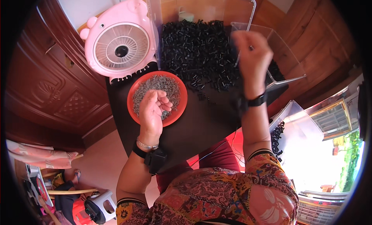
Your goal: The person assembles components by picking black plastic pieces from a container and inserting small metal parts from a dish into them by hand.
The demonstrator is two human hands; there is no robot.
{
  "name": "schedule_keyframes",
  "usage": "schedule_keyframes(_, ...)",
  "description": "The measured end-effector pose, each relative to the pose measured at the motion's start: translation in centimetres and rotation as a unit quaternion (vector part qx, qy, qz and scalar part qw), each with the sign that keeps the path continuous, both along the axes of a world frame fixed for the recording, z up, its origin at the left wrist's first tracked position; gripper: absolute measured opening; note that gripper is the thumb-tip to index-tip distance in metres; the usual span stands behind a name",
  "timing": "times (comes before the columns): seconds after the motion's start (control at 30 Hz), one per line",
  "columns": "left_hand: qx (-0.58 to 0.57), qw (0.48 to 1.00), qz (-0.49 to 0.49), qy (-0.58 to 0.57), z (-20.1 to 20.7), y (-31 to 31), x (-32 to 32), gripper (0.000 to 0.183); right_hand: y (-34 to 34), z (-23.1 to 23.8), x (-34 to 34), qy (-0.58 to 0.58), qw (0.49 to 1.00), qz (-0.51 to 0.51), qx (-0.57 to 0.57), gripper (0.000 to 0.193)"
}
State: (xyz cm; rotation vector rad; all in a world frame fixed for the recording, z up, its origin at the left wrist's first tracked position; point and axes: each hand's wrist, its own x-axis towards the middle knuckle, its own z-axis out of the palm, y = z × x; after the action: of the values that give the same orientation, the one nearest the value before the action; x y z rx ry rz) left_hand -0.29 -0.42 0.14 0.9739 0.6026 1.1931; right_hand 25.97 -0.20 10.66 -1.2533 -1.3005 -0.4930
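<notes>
My left hand point(151, 112) is over an orange-red plastic bowl point(182, 105), its fingers curled in. What lies inside those fingers, if anything, is hidden. Small grey metal pieces point(164, 83), like screws or pins, fill the bowl. My right hand point(254, 50) is raised at the right side of a big heap of short black cylindrical pieces point(197, 50), above the edge of a clear bin. Its fingers are closed and slightly smeared by motion. A small dark spot shows between them, too small to name. Both wrists wear black bands, the left a bracelet as well.
A pink animal-shaped fan point(120, 39) stands at the back left of the black table point(193, 130). Behind the heap rises a large clear plastic bin point(154, 27). A second clear bin point(286, 50) sits at the right, and another point(306, 120) with black pieces is lower down.
</notes>
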Motion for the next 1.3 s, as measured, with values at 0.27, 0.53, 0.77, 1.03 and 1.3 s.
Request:
schedule_keyframes(0.27, -0.018, 1.0, -0.004, -0.005, 0.5, 0.4, -0.1, 0.023, -0.5, 0.6, 4.7, -0.072, 0.988, -0.121, -0.062, 0.01)
schedule_keyframes(0.53, -0.021, 1.0, -0.011, 0.011, 0.5, 0.5, -0.3, 0.021, 2.4, -6.0, 0.3, -0.208, 0.913, 0.114, -0.334, 0.01)
schedule_keyframes(0.77, -0.021, 1.0, -0.014, 0.018, 0.9, 0.4, -0.5, 0.021, 2.6, -6.9, 1.8, -0.249, 0.853, 0.06, -0.454, 0.014)
schedule_keyframes(1.03, -0.017, 0.999, -0.02, 0.025, 0.6, 0.6, -0.4, 0.021, 3.0, -9.8, 1.0, -0.291, 0.844, 0.033, -0.449, 0.009)
schedule_keyframes(1.3, -0.022, 0.999, -0.019, 0.036, 0.5, 0.7, -0.5, 0.021, 3.5, -9.7, 0.6, -0.277, 0.859, 0.066, -0.424, 0.009)
